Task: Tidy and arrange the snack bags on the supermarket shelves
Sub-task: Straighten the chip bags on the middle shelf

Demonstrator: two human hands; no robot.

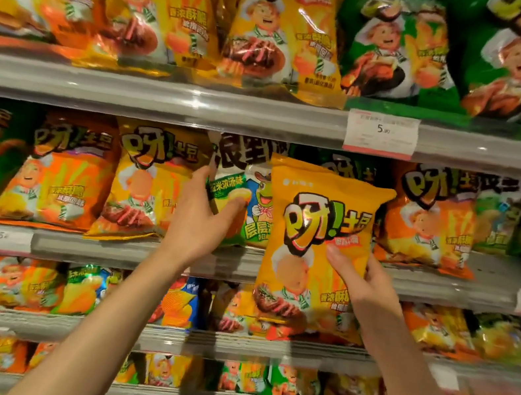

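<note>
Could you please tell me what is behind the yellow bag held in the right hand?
Behind the yellow bag, a green and white bag shows at its left edge, gripped by the left hand. Anything directly behind is covered.

Shelves [164, 100] of snack bags [57, 175]

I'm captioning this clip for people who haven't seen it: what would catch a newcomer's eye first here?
First the yellow snack bag, held up in front of the middle shelf by the right hand gripping its right edge. Next the left hand, gripping a green-and-white bag that stands on that shelf among orange and yellow ones. Above, a white price tag marks the top shelf rail.
</note>
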